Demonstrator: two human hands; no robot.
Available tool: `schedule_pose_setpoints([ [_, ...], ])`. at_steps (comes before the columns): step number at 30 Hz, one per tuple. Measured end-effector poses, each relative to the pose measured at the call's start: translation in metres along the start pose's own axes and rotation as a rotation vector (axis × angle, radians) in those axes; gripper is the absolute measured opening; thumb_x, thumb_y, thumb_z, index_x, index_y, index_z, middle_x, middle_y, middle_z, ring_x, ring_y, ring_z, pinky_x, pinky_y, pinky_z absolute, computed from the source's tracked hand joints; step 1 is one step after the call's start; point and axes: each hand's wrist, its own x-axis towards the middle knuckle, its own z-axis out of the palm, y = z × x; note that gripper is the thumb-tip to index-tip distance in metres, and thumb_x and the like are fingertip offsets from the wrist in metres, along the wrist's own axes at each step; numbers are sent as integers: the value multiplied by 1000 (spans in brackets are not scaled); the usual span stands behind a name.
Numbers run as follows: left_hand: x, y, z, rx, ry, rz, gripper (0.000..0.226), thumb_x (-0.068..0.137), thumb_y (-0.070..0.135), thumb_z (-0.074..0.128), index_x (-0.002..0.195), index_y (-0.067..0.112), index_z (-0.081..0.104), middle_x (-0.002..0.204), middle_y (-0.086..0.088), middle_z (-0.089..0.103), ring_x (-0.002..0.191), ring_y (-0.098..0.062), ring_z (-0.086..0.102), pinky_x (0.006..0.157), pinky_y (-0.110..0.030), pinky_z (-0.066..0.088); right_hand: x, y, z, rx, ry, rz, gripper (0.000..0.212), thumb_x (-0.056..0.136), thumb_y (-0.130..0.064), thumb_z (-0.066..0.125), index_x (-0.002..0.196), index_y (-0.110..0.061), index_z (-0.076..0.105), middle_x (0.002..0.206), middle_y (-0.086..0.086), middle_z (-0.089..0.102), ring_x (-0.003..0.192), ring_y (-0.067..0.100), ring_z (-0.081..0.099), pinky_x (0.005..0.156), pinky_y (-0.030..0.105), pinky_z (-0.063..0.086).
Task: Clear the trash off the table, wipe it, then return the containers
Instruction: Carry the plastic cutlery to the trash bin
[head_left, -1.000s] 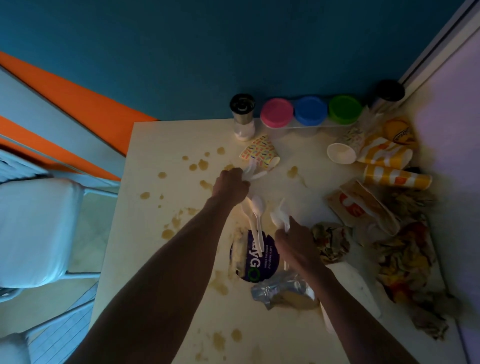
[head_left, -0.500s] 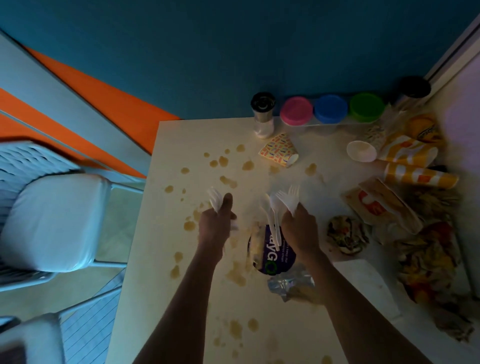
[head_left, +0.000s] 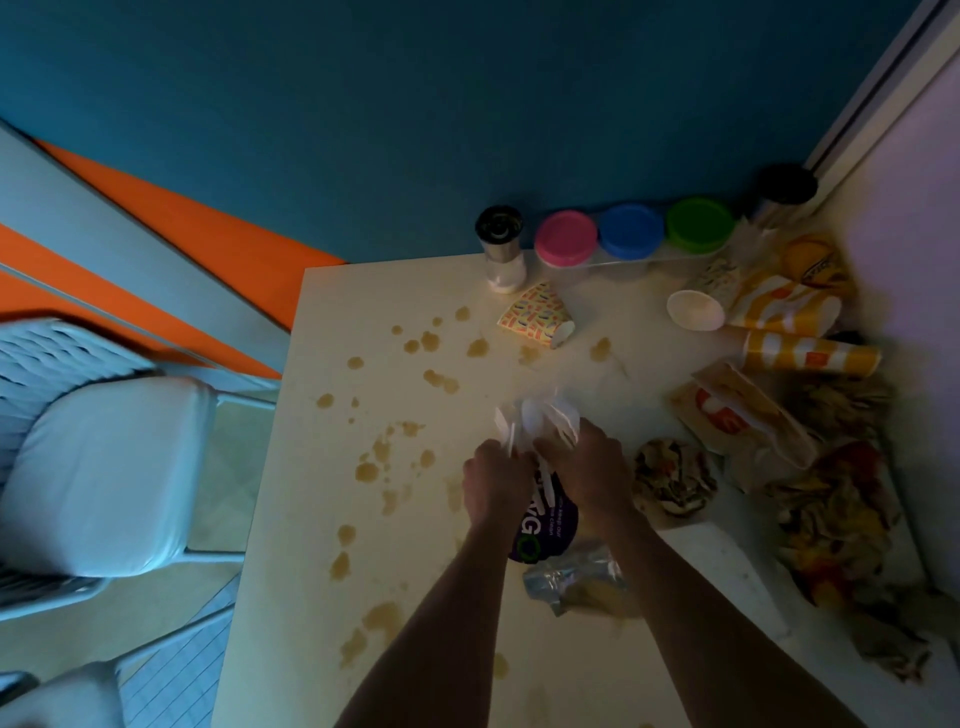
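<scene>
White plastic cutlery (head_left: 537, 418) is bunched up over the stained tabletop (head_left: 332, 519), fanning out past two fists pressed together. Pink (head_left: 565, 239), blue (head_left: 631, 231) and green-lidded containers (head_left: 700, 225) sit lined up along the back edge.

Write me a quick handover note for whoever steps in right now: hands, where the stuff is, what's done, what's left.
Left hand and right hand meet mid-table, both gripping white plastic cutlery.
Below them lie a purple packet and a crumpled clear bag.
Cups and wrappers are heaped along the right edge; one patterned cup lies tipped over.
Three lidded containers and a shaker stand at the wall.
Done: cutlery gathered.
Left: bin the trash, wipe the brown spills, return the containers.
</scene>
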Motion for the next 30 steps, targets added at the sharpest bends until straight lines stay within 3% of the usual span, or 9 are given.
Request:
schedule_pose_setpoints([
  [4, 3, -1, -1, -28, -60, -38, 34, 84, 37, 64, 104, 11, 72, 92, -8, 72, 83, -27, 70, 70, -36, 60, 3, 1, 2, -180, 37, -69, 53, 84, -57, 66, 115, -15, 59, 104, 10, 69, 97, 33, 67, 75, 38, 51],
  [9, -12, -18, -20, -164, -65, -56, 24, 89, 37, 55, 84, 15, 65, 84, -7, 72, 78, -25, 68, 70, -36, 54, -2, 4, 0, -384, 6, -148, 41, 94, -45, 57, 112, -9, 60, 110, 11, 60, 100, 32, 64, 76, 35, 47],
  [14, -32, -39, -34, -225, -28, 8, 38, 81, 44, 49, 97, 13, 64, 87, -10, 73, 80, -30, 70, 75, -47, 58, -23, 5, -15, -348, -76, -113, 37, 94, -40, 53, 110, -8, 57, 109, 15, 64, 100, 34, 63, 75, 35, 47],
  [17, -57, -40, -43, -291, 9, 63, 35, 84, 45, 51, 96, 14, 62, 84, -15, 69, 70, -29, 63, 64, -46, 54, -41, 1, -32, -211, -105, -85, 35, 95, -42, 50, 108, -9, 54, 100, 13, 62, 95, 34, 63, 71, 35, 44],
  [21, -97, -41, -56, -503, 37, 68, 25, 100, 33, 56, 89, 13, 65, 62, -1, 54, 55, -14, 47, 57, -29, 38, -70, -3, -57, 310, -47, 21, 31, 86, -47, 51, 85, -16, 54, 82, 6, 62, 79, 28, 61, 73, 41, 53],
  [23, -119, -46, -59, -591, 42, 88, 23, 100, 33, 59, 86, 16, 66, 58, 3, 52, 52, -11, 45, 57, -27, 38, -93, -2, -69, 493, -52, 88, 18, 90, -35, 56, 82, -19, 53, 77, 3, 58, 69, 22, 56, 63, 33, 48],
  [25, -135, -50, -60, -674, 31, 120, 21, 100, 32, 59, 86, 17, 64, 56, 4, 48, 51, -11, 43, 54, -26, 36, -113, 4, -74, 632, -87, 174, 12, 87, -21, 63, 92, -12, 56, 72, 2, 55, 57, 15, 49, 46, 23, 41],
  [27, -151, -54, -58, -747, 24, 146, 21, 101, 30, 59, 86, 15, 61, 56, 4, 46, 50, -10, 41, 51, -25, 35, -135, 13, -72, 717, -142, 198, 11, 86, -15, 68, 91, -11, 58, 65, -2, 51, 53, 10, 45, 40, 19, 36],
  [30, -174, -55, -55, -823, 21, 198, 20, 102, 28, 58, 89, 12, 59, 54, 5, 43, 47, -8, 39, 47, -23, 33, -170, 23, -60, 732, -254, 258, 14, 88, -22, 71, 86, -14, 59, 57, -2, 48, 47, 11, 43, 44, 22, 35],
])
